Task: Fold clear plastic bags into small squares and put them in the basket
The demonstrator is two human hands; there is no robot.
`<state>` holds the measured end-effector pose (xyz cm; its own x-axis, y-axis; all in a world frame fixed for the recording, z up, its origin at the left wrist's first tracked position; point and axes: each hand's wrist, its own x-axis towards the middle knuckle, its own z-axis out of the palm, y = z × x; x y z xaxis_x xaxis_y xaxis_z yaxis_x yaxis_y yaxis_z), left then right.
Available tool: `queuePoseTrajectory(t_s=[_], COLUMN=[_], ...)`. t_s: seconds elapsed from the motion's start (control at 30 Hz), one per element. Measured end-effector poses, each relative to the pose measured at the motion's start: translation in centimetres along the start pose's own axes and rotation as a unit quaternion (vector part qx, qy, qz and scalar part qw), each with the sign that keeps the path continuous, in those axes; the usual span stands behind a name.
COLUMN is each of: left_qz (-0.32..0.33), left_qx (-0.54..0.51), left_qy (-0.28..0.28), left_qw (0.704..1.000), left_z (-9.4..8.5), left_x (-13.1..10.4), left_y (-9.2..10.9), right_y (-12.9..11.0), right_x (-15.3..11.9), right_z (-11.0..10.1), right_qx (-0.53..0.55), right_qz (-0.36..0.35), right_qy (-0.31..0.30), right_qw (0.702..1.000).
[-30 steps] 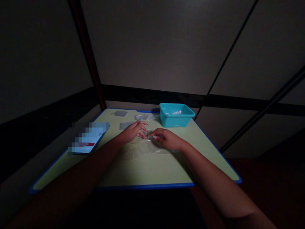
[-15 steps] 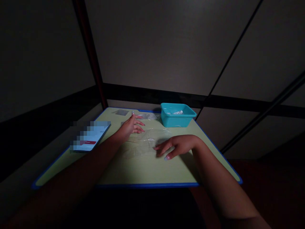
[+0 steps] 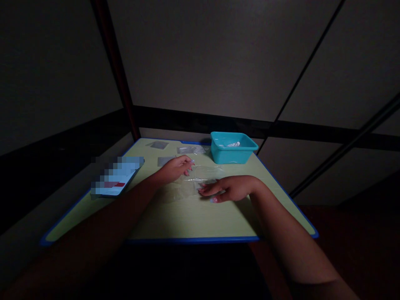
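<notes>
Here's the left hand [image 3: 178, 169], palm turned inward and fingers bent over the far left part of the clear plastic film [image 3: 182, 189]; whether its fingertips pinch the film, I can't tell. And over on the right, the right hand [image 3: 233, 188] is held low and palm down, fingers loosely spread, thumb apart from them, at the film's right side; contact there is hard to call. The two hands are apart, with film showing between them. That film lies thin and see-through across the middle of the yellow-green table [image 3: 193, 225], catching light in creases. Behind the left hand sits a grey flat square [image 3: 165, 161], partly hidden by it, and farther back a second grey square [image 3: 159, 144] near the table's far edge. Just right of that, a crumpled clear plastic packet [image 3: 191, 149] lies near the teal plastic tub [image 3: 233, 156], which stands upright at the far right and holds something whitish and shiny [image 3: 233, 144]. Out on the left edge rests a tablet-like device [image 3: 125, 177], its bright screen partly pixelated, near the left forearm.
</notes>
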<state>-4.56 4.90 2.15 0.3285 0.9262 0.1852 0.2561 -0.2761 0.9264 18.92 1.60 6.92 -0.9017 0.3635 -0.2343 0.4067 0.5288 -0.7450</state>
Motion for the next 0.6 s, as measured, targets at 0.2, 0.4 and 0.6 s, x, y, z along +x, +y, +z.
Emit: queuePoseTrajectory(t_s=[0.2,0.4,0.6], left_qz=[0.101,0.094,0.109], left_qx=[0.158,0.177,0.153], left_qy=[-0.073,-0.056,-0.063], left_qw=[0.980,0.978,0.980], left_z=[0.7,0.7,0.5], left_x=[-0.6,-0.6,-0.6], left_y=[0.1,0.3,1.0], right_y=[0.3,0.0,0.4], right_x=[0.2,-0.1,0.0], right_z=[-0.4,-0.3,-0.2], right_qx=[0.025,-0.011,-0.012], right_qz=[0.007,0.010,0.000], right_qy=[0.036,-0.031,-0.029], right_qw=[0.999,0.999,1.000])
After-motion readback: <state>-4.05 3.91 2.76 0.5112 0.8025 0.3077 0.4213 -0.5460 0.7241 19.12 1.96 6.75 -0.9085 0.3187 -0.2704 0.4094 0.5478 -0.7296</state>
